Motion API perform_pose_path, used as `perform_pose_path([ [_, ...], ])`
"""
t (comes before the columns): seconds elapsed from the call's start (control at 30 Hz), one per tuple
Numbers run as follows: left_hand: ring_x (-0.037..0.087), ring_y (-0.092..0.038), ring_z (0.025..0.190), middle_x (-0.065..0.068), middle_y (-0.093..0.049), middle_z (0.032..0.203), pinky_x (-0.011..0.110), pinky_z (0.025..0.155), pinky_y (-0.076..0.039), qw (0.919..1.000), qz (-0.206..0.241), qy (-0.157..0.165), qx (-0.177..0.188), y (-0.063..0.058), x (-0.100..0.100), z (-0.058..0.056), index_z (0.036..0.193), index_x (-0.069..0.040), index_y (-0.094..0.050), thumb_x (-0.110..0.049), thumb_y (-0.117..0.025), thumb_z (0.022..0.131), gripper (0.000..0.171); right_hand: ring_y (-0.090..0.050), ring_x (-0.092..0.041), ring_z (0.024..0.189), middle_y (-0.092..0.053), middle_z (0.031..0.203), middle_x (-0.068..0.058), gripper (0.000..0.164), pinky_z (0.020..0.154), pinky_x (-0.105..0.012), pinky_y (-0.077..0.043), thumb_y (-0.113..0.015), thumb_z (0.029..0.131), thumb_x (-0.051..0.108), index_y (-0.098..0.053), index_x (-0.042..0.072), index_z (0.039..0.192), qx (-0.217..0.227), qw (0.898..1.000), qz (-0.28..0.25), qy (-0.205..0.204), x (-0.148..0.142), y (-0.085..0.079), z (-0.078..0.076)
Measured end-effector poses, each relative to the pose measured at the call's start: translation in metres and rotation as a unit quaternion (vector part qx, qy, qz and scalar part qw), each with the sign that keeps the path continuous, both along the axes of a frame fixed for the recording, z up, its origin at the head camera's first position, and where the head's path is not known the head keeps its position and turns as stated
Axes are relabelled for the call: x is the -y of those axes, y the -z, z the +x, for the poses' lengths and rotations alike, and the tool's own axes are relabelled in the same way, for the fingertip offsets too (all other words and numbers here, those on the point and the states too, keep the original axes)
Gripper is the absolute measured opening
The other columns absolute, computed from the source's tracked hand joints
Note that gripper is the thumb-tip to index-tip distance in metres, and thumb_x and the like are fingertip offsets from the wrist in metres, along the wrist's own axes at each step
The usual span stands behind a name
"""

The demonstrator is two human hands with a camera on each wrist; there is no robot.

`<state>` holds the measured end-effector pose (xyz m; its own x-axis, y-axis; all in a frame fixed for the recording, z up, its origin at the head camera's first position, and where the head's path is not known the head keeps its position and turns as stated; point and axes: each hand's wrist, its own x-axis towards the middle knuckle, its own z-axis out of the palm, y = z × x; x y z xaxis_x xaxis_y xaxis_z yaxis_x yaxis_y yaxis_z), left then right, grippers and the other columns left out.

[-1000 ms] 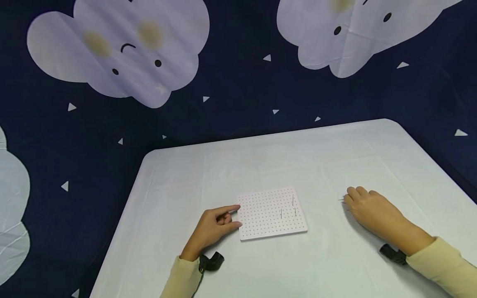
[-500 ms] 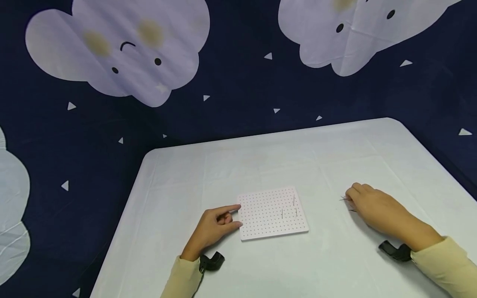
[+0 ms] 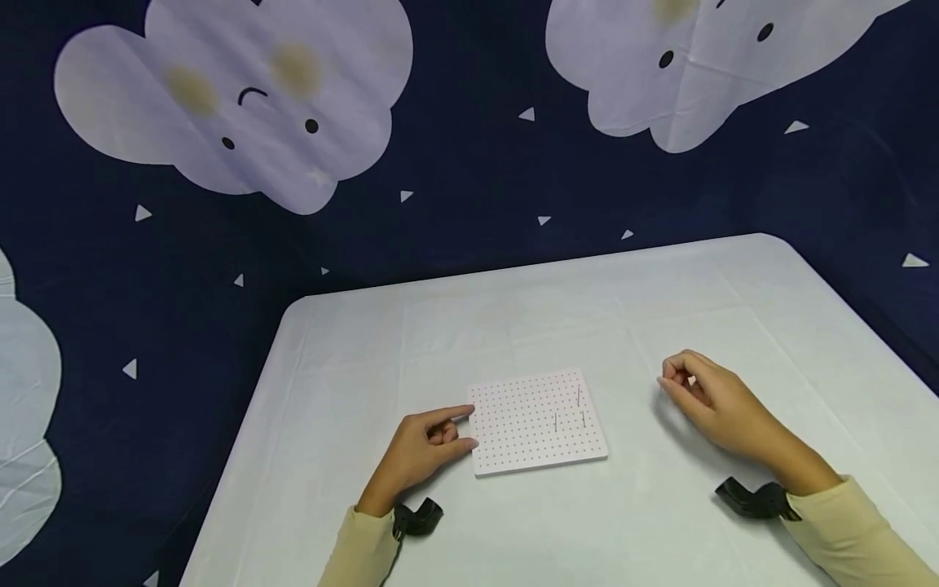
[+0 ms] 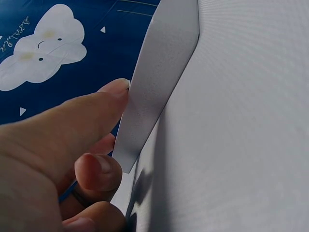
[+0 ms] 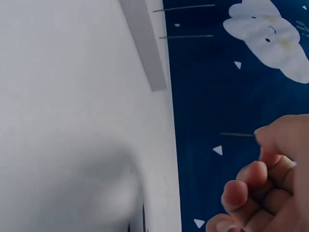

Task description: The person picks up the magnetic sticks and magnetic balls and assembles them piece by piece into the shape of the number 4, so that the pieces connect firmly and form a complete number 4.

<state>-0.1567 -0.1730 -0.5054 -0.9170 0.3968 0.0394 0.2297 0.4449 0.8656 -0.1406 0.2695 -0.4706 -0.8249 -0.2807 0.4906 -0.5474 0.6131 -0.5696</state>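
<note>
A white pegboard (image 3: pixel 513 428) dotted with rows of small holes lies flat on the table. Three thin metal pins (image 3: pixel 555 422) stand upright in its right part. My left hand (image 3: pixel 414 448) touches the board's left edge with index fingertip and thumb spread apart; in the left wrist view a fingertip meets the board's side (image 4: pixel 154 72). To the right of the board, above the table, my right hand (image 3: pixel 722 412) pinches a thin metal pin (image 5: pixel 236 135) between thumb and index finger. Its other fingers are curled.
A white cloth covers the table (image 3: pixel 411 342). Behind it hangs a dark blue curtain (image 3: pixel 469 155) printed with clouds. Low in the right wrist view, several thin dark pins (image 5: pixel 143 217) show near the table surface.
My right hand has lifted and turned from where it was over the loose pins, its fingertips now pinching one pin slightly left. The left hand and the board stay put.
</note>
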Motion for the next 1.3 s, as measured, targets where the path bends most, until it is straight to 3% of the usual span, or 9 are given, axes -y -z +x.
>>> perform_pose_path([
  [0.23,0.003,-0.033,0.056,-0.011,-0.049,0.068,0.021,0.063,-0.038,1.0000,0.002,0.004,-0.003,0.000,0.000,0.000,0.129,-0.022,-0.072,-0.030,-0.085,0.086,0.045,-0.049,-0.006,0.073,-0.057,0.082,0.008,0.023,0.062,-0.022,-0.039,-0.070,0.093,-0.004,-0.064,0.018,0.092,0.049,0.996,-0.071,0.024,0.015,-0.003,0.005],
  [0.5,0.003,-0.033,0.055,-0.011,-0.049,0.068,0.021,0.062,-0.038,1.0000,-0.002,0.003,-0.003,0.000,0.000,0.000,0.129,-0.021,-0.072,-0.029,-0.085,0.086,0.045,-0.050,-0.002,0.069,-0.055,0.081,0.011,0.035,0.057,-0.020,-0.039,-0.075,0.085,-0.007,-0.061,0.025,0.089,0.007,0.998,-0.056,-0.001,0.039,0.007,0.005],
  [0.67,0.003,-0.033,0.055,-0.012,-0.049,0.067,0.021,0.062,-0.037,1.0000,-0.007,0.001,-0.004,0.000,0.001,-0.001,0.129,-0.022,-0.072,-0.030,-0.085,0.086,0.045,-0.050,-0.003,0.070,-0.054,0.081,0.012,0.029,0.057,-0.019,-0.039,-0.075,0.084,-0.006,-0.063,0.021,0.088,-0.004,0.998,-0.059,-0.014,0.049,0.013,0.003],
  [0.93,0.003,-0.034,0.055,-0.012,-0.049,0.068,0.021,0.063,-0.039,0.9999,-0.010,0.003,-0.004,0.000,0.000,-0.001,0.130,-0.023,-0.071,-0.031,-0.085,0.087,0.046,-0.052,-0.004,0.070,-0.056,0.083,0.013,0.009,0.057,-0.018,-0.040,-0.072,0.094,0.013,-0.067,0.016,0.088,0.000,0.997,-0.068,-0.022,0.061,0.017,0.001],
  [1.3,0.003,-0.034,0.056,-0.013,-0.048,0.067,0.022,0.065,-0.040,0.9999,-0.015,0.002,-0.004,-0.002,0.001,0.000,0.130,-0.023,-0.072,-0.031,-0.084,0.087,0.046,-0.051,-0.005,0.069,-0.055,0.082,0.013,0.013,0.057,-0.018,-0.040,-0.070,0.098,0.021,-0.067,0.013,0.088,0.004,0.995,-0.082,-0.048,0.069,0.028,0.000],
])
